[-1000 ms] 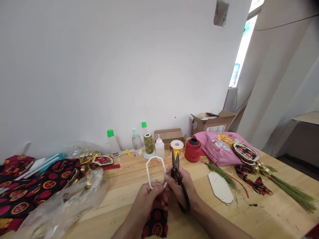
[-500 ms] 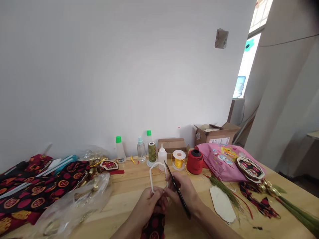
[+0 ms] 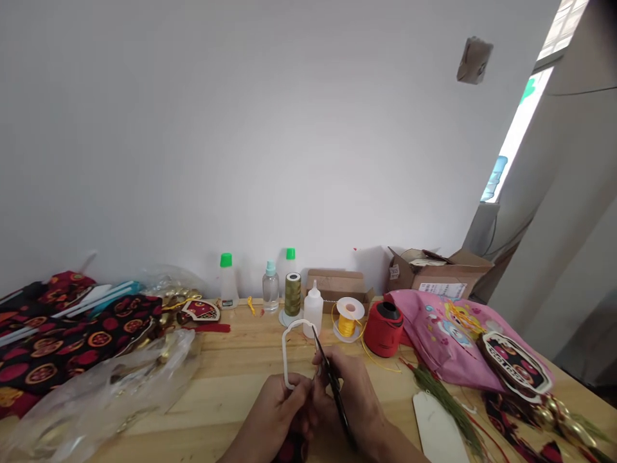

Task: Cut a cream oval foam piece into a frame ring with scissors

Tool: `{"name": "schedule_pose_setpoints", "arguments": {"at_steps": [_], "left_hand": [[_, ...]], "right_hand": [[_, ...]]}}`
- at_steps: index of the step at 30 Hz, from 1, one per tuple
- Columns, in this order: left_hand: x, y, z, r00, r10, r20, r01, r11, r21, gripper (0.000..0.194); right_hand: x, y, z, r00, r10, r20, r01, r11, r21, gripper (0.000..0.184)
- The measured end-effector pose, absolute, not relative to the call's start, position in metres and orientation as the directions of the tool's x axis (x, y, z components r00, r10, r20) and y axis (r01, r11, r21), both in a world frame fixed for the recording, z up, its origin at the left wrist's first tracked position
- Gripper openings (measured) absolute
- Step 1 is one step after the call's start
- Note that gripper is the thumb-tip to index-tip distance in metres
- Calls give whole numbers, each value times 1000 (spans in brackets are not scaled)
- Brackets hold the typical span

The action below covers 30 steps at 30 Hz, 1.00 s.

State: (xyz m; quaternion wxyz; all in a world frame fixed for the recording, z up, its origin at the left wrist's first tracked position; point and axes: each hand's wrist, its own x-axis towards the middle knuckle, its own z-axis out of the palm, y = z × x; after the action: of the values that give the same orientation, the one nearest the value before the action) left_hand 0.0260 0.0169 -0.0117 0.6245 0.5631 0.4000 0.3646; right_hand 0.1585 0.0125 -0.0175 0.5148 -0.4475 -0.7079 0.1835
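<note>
My left hand (image 3: 277, 411) is closed on the lower end of a white oval frame (image 3: 288, 347), holding it upright over the wooden table (image 3: 231, 379). A scrap of dark red patterned cloth shows under that hand at the bottom edge. My right hand (image 3: 354, 399) grips black thread snips (image 3: 330, 379), blades pointing up and left, their tips beside the frame's right side. The two hands touch each other near the frame's base.
Along the wall stand green-capped bottles (image 3: 226, 280), a spray bottle (image 3: 270, 288), an olive thread cone (image 3: 292, 294), a white squeeze bottle (image 3: 313, 310), a yellow cord reel (image 3: 349, 317) and a red spool (image 3: 384, 328). Patterned fabric (image 3: 53, 347) and a plastic bag (image 3: 106, 392) lie left; a pink bag (image 3: 453, 334) lies right.
The snips have tilted from upright to slanting and come closer to the frame. The view has swung left and the hands sit lower in it.
</note>
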Motion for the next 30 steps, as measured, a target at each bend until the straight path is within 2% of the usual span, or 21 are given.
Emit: {"name": "schedule_pose_setpoints", "arguments": {"at_steps": [6,10,18,23,26,30], "left_hand": [[26,14,-10,434,895,-105,-24,128,991,37],[25,15,-13,413,903,-118,-102,175,979,32],[25,19,-15,409,902,-142,-233,253,939,29],[25,16,-6,426,888,-176,-343,338,877,29],[25,14,-4,466,872,-150,-326,327,887,31],[25,10,-4,535,832,-144,-224,304,926,37]], "right_hand": [[158,12,-23,-48,863,503,283,495,-822,17],[162,14,-23,-53,875,481,263,477,-839,11],[160,11,-12,95,915,393,148,377,-914,9],[160,9,-10,147,950,277,12,279,-960,17],[160,7,-10,141,963,231,-28,237,-971,22],[159,5,-10,51,974,219,-87,223,-971,22]]}}
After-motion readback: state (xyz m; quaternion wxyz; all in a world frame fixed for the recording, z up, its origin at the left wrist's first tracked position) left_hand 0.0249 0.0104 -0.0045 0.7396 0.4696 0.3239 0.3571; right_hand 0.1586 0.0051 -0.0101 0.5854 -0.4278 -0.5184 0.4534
